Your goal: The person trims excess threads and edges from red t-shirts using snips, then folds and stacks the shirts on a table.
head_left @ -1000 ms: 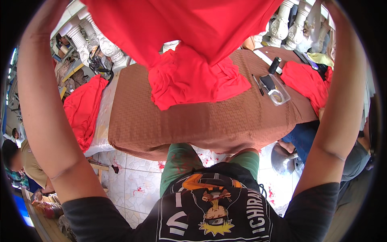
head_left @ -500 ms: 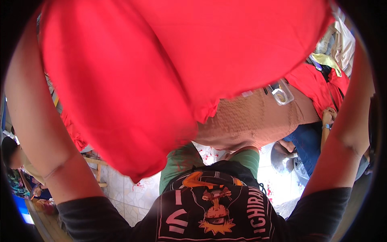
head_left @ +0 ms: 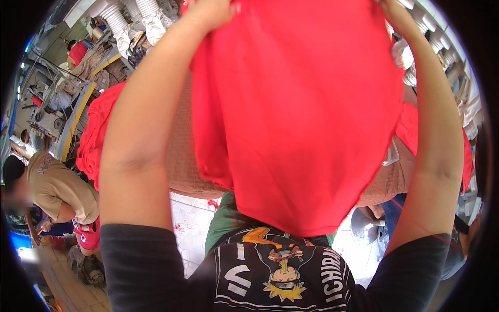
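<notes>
Red cloth [head_left: 306, 114], one: lifted, hanging between left hand [head_left: 213, 13] and right hand [head_left: 398, 16], each gripping its upper edge; partly spread, creased below left hand; not laid on brown-covered surface [head_left: 182, 143] beneath.

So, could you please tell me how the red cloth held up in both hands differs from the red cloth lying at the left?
The held cloth hangs from the left hand and right hand, while the left cloth lies down. The held cloth is spread fairly flat; the left cloth is bunched. The held cloth fills much of the view, whereas the left cloth is partly hidden by the forearm. Both are plain red.
</notes>
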A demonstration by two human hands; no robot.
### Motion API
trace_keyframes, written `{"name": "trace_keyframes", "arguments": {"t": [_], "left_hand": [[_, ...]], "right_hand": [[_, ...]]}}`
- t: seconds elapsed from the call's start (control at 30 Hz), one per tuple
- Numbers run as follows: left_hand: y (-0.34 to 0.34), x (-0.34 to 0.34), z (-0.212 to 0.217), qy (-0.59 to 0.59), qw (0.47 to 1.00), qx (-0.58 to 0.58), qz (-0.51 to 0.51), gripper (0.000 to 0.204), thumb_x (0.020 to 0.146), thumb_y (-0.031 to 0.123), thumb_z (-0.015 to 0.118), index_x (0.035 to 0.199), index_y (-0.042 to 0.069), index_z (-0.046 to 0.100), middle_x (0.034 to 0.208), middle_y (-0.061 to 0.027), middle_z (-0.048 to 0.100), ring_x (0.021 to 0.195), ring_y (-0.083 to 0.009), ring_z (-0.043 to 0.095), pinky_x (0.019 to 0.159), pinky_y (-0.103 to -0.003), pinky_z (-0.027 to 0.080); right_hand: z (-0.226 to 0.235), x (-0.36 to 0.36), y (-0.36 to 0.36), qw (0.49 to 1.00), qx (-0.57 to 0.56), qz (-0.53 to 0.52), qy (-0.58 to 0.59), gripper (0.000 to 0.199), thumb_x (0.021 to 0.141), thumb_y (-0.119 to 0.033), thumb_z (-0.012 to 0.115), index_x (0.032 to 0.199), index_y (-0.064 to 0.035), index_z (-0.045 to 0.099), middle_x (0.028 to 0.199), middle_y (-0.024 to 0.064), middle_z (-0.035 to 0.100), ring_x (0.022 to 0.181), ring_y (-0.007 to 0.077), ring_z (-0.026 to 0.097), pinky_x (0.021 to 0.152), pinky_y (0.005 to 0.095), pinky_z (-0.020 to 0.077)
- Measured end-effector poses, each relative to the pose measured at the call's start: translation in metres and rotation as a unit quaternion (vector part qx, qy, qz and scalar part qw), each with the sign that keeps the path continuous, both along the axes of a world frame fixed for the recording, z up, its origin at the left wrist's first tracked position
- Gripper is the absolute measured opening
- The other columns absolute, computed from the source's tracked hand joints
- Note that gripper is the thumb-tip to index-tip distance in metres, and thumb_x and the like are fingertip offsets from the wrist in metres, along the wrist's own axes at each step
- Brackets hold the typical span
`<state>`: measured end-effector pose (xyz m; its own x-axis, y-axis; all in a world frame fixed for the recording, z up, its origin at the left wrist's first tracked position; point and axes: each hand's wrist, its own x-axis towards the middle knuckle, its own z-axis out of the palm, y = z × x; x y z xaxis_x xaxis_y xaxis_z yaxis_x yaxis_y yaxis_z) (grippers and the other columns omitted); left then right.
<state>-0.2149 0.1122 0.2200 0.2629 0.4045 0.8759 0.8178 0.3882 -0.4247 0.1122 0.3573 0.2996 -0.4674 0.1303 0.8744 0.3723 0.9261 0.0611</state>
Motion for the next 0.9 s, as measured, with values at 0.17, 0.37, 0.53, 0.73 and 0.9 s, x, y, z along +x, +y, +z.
{"name": "trace_keyframes", "arguments": {"t": [0.17, 0.37, 0.53, 0.73, 0.9], "left_hand": [[-0.013, 0.042, -0.093, -0.364, 0.839, -0.375, -0.150, 0.032, 0.089, 0.026, 0.057, 0.117, 0.010, 0.062, 0.116, -0.0120, 0.062, 0.110, -0.0280, 0.058, 0.095, -0.035, 0.045], [-0.088, 0.173, -0.205, -0.423, 0.751, -0.366, -0.351, 0.032, 0.083, 0.017, 0.066, 0.114, 0.011, 0.064, 0.119, -0.0090, 0.059, 0.116, -0.0269, 0.052, 0.100, -0.038, 0.040], [-0.123, 0.275, -0.258, -0.384, 0.689, -0.466, -0.401, 0.033, 0.072, 0.016, 0.073, 0.103, 0.014, 0.063, 0.110, -0.0041, 0.053, 0.107, -0.0267, 0.050, 0.088, -0.039, 0.042], [-0.117, 0.288, -0.265, -0.535, 0.604, -0.468, -0.361, 0.035, 0.077, 0.014, 0.070, 0.110, 0.009, 0.059, 0.104, -0.0098, 0.057, 0.098, -0.0260, 0.055, 0.086, -0.038, 0.044], [-0.105, 0.281, -0.270, -0.457, 0.664, -0.444, -0.391, 0.040, 0.076, 0.017, 0.071, 0.113, 0.009, 0.058, 0.101, -0.0088, 0.058, 0.104, -0.0247, 0.052, 0.089, -0.039, 0.043]], "right_hand": [[-0.103, 0.066, -0.033, 0.926, -0.302, -0.030, -0.225, 0.033, 0.100, -0.023, 0.039, 0.128, -0.0095, 0.048, 0.111, 0.0118, 0.062, 0.091, 0.0236, 0.060, 0.083, 0.0330, 0.0456], [-0.215, 0.143, -0.144, 0.862, -0.505, 0.032, -0.025, 0.029, 0.099, -0.024, 0.043, 0.119, -0.0100, 0.059, 0.082, 0.0011, 0.064, 0.048, 0.0047, 0.045, 0.046, 0.0198, 0.0346], [-0.310, 0.172, -0.175, 0.849, -0.521, -0.039, -0.075, 0.029, 0.089, -0.032, 0.060, 0.099, -0.0048, 0.066, 0.067, 0.0043, 0.062, 0.053, 0.0110, 0.054, 0.048, 0.0295, 0.0419], [-0.343, 0.148, -0.225, 0.813, -0.533, -0.120, -0.200, 0.028, 0.075, -0.027, 0.072, 0.081, -0.0005, 0.064, 0.063, 0.0140, 0.060, 0.058, 0.0228, 0.059, 0.058, 0.0345, 0.0462], [-0.310, 0.144, -0.213, 0.765, -0.631, -0.048, -0.118, 0.026, 0.073, -0.020, 0.072, 0.075, 0.0027, 0.061, 0.062, 0.0156, 0.059, 0.056, 0.0248, 0.058, 0.057, 0.0363, 0.0458]]}}
